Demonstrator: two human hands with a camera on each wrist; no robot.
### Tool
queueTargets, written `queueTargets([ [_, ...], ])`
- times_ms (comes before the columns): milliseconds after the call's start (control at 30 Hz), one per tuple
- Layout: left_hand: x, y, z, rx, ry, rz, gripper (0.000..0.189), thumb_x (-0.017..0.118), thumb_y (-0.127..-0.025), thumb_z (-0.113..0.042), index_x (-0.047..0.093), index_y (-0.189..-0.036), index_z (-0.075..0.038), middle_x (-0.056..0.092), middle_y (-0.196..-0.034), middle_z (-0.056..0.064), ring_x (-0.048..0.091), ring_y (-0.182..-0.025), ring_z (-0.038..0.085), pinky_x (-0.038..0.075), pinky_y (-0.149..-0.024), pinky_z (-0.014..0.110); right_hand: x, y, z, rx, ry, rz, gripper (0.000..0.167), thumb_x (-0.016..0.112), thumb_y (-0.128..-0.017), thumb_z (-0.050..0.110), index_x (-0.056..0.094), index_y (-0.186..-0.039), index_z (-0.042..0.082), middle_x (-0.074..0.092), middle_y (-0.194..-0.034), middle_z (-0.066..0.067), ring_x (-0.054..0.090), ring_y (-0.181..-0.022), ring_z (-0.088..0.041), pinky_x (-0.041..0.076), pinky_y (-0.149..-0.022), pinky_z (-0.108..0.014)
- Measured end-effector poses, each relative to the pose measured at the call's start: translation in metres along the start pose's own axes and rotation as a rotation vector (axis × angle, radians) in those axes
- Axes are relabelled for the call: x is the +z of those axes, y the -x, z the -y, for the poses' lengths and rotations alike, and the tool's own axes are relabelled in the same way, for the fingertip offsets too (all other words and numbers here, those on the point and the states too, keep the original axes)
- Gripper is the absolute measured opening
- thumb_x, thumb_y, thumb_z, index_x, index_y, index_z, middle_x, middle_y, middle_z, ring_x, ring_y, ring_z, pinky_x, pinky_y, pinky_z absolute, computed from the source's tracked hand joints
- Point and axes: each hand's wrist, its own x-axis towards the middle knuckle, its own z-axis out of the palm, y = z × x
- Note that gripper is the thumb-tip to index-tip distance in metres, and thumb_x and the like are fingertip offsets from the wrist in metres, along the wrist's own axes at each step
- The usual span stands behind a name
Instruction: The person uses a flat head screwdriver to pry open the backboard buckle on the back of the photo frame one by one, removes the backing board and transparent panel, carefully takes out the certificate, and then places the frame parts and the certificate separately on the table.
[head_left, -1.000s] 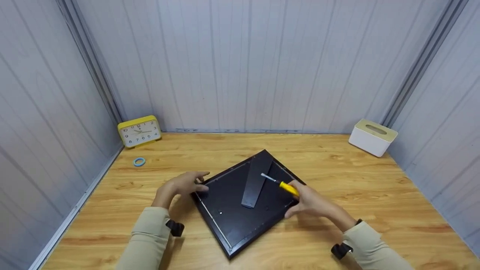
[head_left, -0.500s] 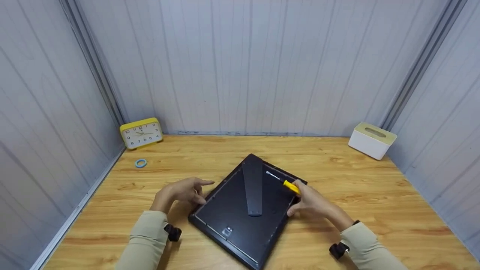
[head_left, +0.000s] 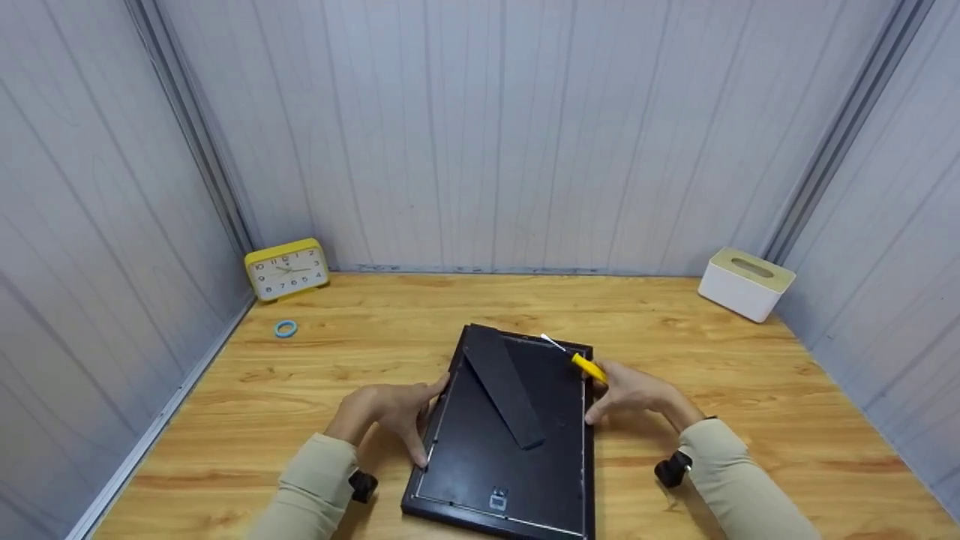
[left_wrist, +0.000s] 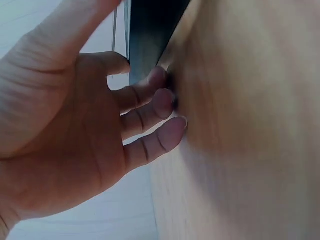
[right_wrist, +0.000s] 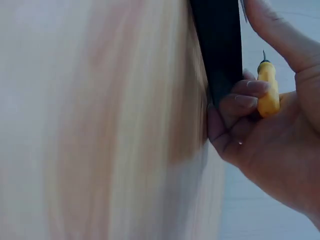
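A black picture frame (head_left: 510, 435) lies back-up on the table (head_left: 750, 420), near the front edge at centre, its long side running from 12 to 6 o'clock. Its black stand leg (head_left: 504, 388) lies flat across the backing, slanting from 11 towards 5 o'clock.

The left hand (head_left: 394, 412) rests against the frame's left edge at 9 o'clock, grip apart: fingers nearly straight, their tips (left_wrist: 165, 97) touching the frame edge where it meets the table.

The right hand (head_left: 634, 394) is at the frame's right edge at 3 o'clock. Its grip is clamped on a yellow-handled screwdriver (head_left: 586, 366), while the curled fingers (right_wrist: 247, 95) also press the frame's edge. The metal tip points towards 10 o'clock over the frame's far right corner.

Surroundings, all well apart from the frame:
- yellow alarm clock (head_left: 287, 269) at 10 o'clock, by the wall
- blue ring (head_left: 285, 328) just in front of the clock
- white tissue box (head_left: 745, 283) at 2 o'clock

Nothing lies between the hands and the frame
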Motion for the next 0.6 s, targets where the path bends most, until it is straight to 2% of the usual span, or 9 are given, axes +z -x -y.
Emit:
queueTargets([
  [100, 0.005, 0.004, -0.003, -0.007, -0.025, -0.032, 0.141, 0.094, -0.063, -0.043, -0.001, -0.162, -0.012, 0.041, -0.146, 0.029, 0.045, -0.134, 0.033, 0.036, -0.112, 0.045, -0.003, -0.006, -0.002, -0.047, -0.008, 0.016, 0.073, 0.092, -0.07, 0.011, 0.049, -0.125, -0.009, 0.048, -0.089, -0.009, 0.045, -0.08, -0.021, 0.041, -0.069, -0.028],
  [200, 0.01, 0.005, -0.006, -0.005, 0.003, -0.058, 0.141, 0.094, -0.063, -0.044, -0.001, -0.161, -0.008, 0.025, -0.154, 0.036, 0.027, -0.144, 0.04, 0.028, -0.116, 0.049, -0.008, -0.012, -0.003, -0.057, -0.004, 0.037, 0.068, 0.091, -0.072, 0.009, 0.05, -0.124, -0.008, 0.048, -0.086, -0.009, 0.046, -0.077, -0.02, 0.041, -0.068, -0.026],
  [267, 0.012, 0.006, -0.008, -0.004, 0.018, -0.075, 0.142, 0.095, -0.062, -0.044, 0.0, -0.16, -0.005, 0.022, -0.156, 0.036, 0.023, -0.146, 0.041, 0.026, -0.117, 0.05, -0.011, -0.017, -0.002, -0.038, -0.004, 0.054, 0.067, 0.09, -0.073, 0.01, 0.05, -0.125, -0.007, 0.048, -0.088, -0.009, 0.046, -0.079, -0.02, 0.042, -0.07, -0.028],
  [367, 0.015, 0.007, -0.012, -0.012, 0.023, -0.1, 0.142, 0.095, -0.061, -0.044, 0.001, -0.16, -0.004, 0.022, -0.157, 0.033, 0.026, -0.145, 0.04, 0.027, -0.117, 0.049, -0.017, -0.024, -0.002, -0.003, 0.0, 0.073, 0.067, 0.089, -0.075, 0.01, 0.05, -0.126, -0.006, 0.048, -0.095, -0.01, 0.046, -0.087, -0.023, 0.042, -0.077, -0.034],
  [500, 0.018, 0.007, -0.016, -0.012, -0.021, -0.135, 0.142, 0.095, -0.059, -0.047, 0.007, -0.159, 0.0, 0.024, -0.156, 0.029, 0.028, -0.143, 0.041, 0.031, -0.114, 0.052, -0.022, -0.03, -0.002, 0.026, 0.008, 0.092, 0.069, 0.089, -0.075, 0.011, 0.049, -0.129, -0.006, 0.05, -0.109, -0.014, 0.047, -0.102, -0.028, 0.042, -0.089, -0.04],
  [600, 0.018, 0.007, -0.019, -0.011, -0.053, -0.146, 0.141, 0.095, -0.06, -0.048, 0.009, -0.158, 0.003, 0.019, -0.16, 0.026, 0.024, -0.144, 0.044, 0.029, -0.115, 0.053, -0.024, -0.032, -0.003, 0.034, 0.003, 0.101, 0.07, 0.089, -0.075, 0.011, 0.048, -0.129, -0.006, 0.049, -0.11, -0.015, 0.047, -0.102, -0.028, 0.043, -0.088, -0.041],
])
